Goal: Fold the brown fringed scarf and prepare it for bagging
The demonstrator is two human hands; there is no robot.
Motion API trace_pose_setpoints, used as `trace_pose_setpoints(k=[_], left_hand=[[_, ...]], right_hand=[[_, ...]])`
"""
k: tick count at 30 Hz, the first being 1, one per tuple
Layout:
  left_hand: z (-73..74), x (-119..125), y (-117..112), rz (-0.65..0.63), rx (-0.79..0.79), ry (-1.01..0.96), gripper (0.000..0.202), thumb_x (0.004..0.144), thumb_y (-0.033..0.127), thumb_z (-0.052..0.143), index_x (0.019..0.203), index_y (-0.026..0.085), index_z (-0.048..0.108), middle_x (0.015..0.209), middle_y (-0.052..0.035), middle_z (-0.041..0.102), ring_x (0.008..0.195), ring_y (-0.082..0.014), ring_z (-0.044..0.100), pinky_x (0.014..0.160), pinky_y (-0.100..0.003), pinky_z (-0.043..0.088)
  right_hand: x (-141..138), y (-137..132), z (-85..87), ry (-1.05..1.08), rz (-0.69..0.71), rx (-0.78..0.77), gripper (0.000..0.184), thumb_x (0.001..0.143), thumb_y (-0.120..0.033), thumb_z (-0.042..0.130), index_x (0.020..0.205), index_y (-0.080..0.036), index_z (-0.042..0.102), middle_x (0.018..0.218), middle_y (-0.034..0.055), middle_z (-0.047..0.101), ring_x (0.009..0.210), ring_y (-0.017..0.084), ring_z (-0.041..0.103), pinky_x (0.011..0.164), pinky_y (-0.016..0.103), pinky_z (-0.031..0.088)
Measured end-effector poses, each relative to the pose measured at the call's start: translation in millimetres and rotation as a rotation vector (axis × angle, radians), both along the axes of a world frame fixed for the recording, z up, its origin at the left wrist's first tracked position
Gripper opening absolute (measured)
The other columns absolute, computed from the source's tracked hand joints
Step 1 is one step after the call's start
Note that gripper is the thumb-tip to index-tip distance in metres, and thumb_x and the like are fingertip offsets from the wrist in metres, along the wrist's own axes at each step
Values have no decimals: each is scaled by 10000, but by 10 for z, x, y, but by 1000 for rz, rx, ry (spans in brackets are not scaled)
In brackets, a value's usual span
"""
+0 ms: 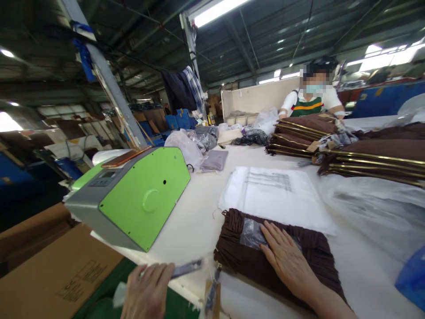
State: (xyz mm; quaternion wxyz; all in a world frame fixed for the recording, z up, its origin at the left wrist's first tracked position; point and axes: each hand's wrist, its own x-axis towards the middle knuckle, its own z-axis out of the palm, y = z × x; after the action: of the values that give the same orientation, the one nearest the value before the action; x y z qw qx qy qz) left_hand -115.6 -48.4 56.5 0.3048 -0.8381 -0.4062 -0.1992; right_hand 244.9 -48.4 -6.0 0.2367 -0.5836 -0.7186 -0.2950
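A dark brown folded fabric bundle (245, 261) with gathered, cord-like folds lies on the white table before me. My right hand (287, 257) rests flat on top of it, fingers stretched out, partly over a clear plastic packet (251, 232). At the table's near edge, my left hand (149, 283) is closed around a narrow greyish strip (187, 268), blurred, whose kind I cannot make out. The strip points towards the bundle's left end, where a small tag or clip hangs. Just behind the bundle is a white printed plastic bag (268, 190), lying flat.
A green and grey machine (149, 190) stands on the table at left, above a cardboard box (66, 270). Stacked brown fabric with gold edges (299, 137) and clear plastic (372, 208) lie at right. A masked co-worker (312, 97) is across the table.
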Motion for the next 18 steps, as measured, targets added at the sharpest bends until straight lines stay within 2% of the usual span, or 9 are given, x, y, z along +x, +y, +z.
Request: trace_pose_setpoints(k=[2,4,6,7,9,11,12,15,18], left_hand=[[481,239,101,-64,81,1,336,834,8,323,927,182,595,871,-34,674,908,-217,607,986,-519,288],[851,604,207,-155,154,42,305,856,31,334,861,176,603,911,-32,667,1048,-235,552,1060,-574,137],[1049,1023,326,-283,231,174,276,850,34,354,838,156,602,1049,-66,634,1184,-246,457,1083,-583,28],[1075,1229,390,-350,261,248,244,849,54,373,854,142,601,1127,-99,600,1228,-267,409,1073,-604,6],[995,1591,512,-531,247,350,189,863,129,411,849,138,599,1282,-136,495,1291,-308,314,1051,-638,67],[784,1851,612,-657,160,379,175,869,174,429,870,148,602,1365,-141,410,1306,-331,281,1022,-616,205],[654,1938,648,-695,120,363,192,878,191,419,952,157,593,1376,-141,394,1301,-331,292,1002,-590,263],[296,2056,694,-697,-71,239,337,901,189,354,1223,157,445,1341,-155,418,1258,-307,352,954,-503,355],[139,2064,687,-624,-325,129,326,878,132,335,1183,98,444,1165,-160,526,1117,-275,461,892,-436,397]], right_hand=[[8,0,5,-20,12,5,488,944,-355,227,1247,-85,498,1312,147,498,1184,248,494,916,424,462],[11,-4,6,-20,25,-1,487,943,-354,227,1243,-84,499,1309,149,501,1185,253,492,912,425,469],[8,-6,-9,16,41,-16,477,940,-357,248,1274,-97,468,1317,145,493,1199,257,478,927,438,461],[6,-5,-26,49,54,-26,479,937,-362,264,1313,-111,422,1323,142,487,1208,258,468,937,446,454],[8,2,-72,154,85,-59,534,927,-377,306,1406,-147,254,1347,139,460,1229,256,442,967,464,428],[30,5,-114,329,91,-121,650,908,-396,362,1444,-181,65,1377,144,419,1251,254,410,995,475,397],[50,0,-120,433,84,-169,709,894,-404,393,1444,-188,2,1392,152,396,1261,256,392,1000,477,391],[120,-64,-21,707,106,-305,796,853,-363,462,1437,-183,-48,1434,170,316,1288,259,334,991,459,403],[129,-164,252,728,139,-183,726,853,-270,429,1438,-205,4,1473,141,246,1329,235,259,1037,467,343]])
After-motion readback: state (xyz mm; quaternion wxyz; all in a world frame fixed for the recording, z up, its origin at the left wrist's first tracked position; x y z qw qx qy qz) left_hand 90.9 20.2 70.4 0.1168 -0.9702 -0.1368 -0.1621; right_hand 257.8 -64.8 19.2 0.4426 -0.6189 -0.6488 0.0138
